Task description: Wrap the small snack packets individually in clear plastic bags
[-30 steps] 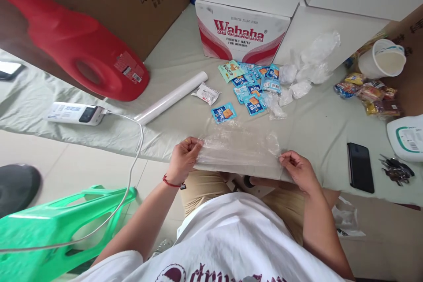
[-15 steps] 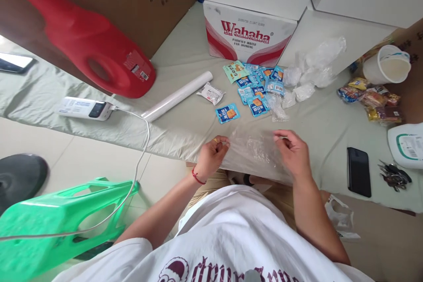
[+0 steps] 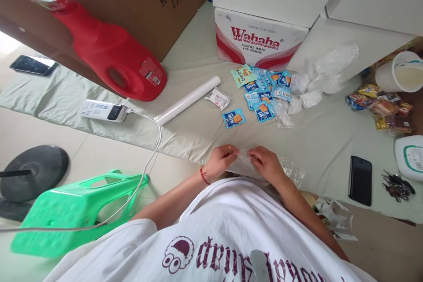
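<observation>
- Evidently, left hand (image 3: pixel 220 160) and right hand (image 3: pixel 268 165), fingers narrowed, pinch clear, thin plastic film (image 3: pixel 243 157).
- Beyond the film: flat, rectangular, glossy blue packet (image 3: pixel 234 118).

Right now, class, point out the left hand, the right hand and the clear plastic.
Left hand (image 3: pixel 221 161): head view, back of the hand.
Right hand (image 3: pixel 268 164): head view, back of the hand.
Clear plastic (image 3: pixel 244 158): head view, the part between the hands.
</observation>
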Demonstrator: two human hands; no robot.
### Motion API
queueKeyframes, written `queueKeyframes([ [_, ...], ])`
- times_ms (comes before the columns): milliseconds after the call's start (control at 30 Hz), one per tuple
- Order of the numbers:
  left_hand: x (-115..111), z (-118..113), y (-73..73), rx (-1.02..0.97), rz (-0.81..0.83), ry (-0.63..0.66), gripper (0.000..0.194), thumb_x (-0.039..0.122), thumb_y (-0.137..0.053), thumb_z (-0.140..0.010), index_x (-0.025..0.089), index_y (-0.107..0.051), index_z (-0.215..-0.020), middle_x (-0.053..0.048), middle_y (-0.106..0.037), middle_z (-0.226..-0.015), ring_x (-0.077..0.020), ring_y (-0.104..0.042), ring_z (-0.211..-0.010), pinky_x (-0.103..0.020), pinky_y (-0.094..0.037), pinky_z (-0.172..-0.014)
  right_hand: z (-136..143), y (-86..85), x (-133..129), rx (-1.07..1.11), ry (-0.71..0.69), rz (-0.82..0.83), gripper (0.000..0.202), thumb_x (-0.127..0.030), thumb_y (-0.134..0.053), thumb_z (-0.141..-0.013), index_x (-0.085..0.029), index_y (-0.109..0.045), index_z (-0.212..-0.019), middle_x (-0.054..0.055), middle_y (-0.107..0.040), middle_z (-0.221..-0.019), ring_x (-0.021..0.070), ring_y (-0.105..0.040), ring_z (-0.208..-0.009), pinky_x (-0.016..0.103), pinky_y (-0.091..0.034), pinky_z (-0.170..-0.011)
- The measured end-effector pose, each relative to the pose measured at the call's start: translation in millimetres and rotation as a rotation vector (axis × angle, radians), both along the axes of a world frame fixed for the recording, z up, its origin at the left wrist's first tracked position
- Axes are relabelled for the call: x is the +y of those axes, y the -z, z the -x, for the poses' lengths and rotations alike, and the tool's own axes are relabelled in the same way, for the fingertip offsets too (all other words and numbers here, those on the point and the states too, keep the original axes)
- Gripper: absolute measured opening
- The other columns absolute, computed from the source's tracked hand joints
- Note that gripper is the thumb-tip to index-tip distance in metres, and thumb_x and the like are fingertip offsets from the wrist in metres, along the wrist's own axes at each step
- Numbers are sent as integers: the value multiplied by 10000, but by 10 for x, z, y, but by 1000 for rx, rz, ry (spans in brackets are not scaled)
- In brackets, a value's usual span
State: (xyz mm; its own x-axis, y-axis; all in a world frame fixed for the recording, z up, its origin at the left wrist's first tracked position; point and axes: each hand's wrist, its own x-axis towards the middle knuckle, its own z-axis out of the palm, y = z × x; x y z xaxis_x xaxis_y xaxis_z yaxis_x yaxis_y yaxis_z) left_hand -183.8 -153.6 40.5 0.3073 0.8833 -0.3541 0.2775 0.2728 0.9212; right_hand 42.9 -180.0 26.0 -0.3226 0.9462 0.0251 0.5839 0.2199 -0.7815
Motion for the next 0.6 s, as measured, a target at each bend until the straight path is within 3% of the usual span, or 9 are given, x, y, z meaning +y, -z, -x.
queueKeyframes([
  [67, 101, 32, -60, 95, -54, 58, 385, 492, -537, -933, 212, -752, -779, -27, -592, -747, -181, -548, -690, -308, -398, -670, 32, 69, -55, -37, -29, -58, 264, -192, -518, -1012, -227, -775, -1054, 76, -720, -954, 188, -679, -857, 314, -548, -770],
  [200, 348, -36, -86, 164, -214, 188, 535, 578, -538, -952, 237, -606, -546, -39, -511, -595, -220, -538, -715, -329, -402, -695, 110, 99, -110, -130, -82, -161, 313, -175, -500, -1022, -242, -792, -1114, 97, -730, -1026, 213, -682, -925, 332, -561, -809],
  [333, 460, -208, 41, 25, -1, 363, 409, 557, -688, -845, 221, -617, -622, -12, -581, -626, -179, -527, -673, -299, -395, -649, 174, 61, -103, -255, -105, -191, 344, -200, -488, -1037, -276, -794, -1175, 90, -725, -973, 223, -665, -883, 342, -566, -787],
  [500, 375, -273, 210, -247, 240, 211, 354, 534, -722, -809, 196, -616, -814, 18, -614, -735, -141, -568, -715, -275, -453, -700, 115, 33, -129, -256, -34, -287, 321, -211, -492, -1056, -271, -773, -1199, 84, -743, -1132, 202, -682, -1006, 328, -587, -879],
  [600, 311, -254, 226, -285, 345, 156, 426, 579, -746, -806, 206, -591, -938, 20, -634, -786, -136, -600, -709, -264, -447, -649, 50, 72, -164, -218, 10, -335, 279, -211, -511, -1051, -255, -765, -1158, 84, -727, -1171, 168, -684, -906, 305, -596, -820],
])
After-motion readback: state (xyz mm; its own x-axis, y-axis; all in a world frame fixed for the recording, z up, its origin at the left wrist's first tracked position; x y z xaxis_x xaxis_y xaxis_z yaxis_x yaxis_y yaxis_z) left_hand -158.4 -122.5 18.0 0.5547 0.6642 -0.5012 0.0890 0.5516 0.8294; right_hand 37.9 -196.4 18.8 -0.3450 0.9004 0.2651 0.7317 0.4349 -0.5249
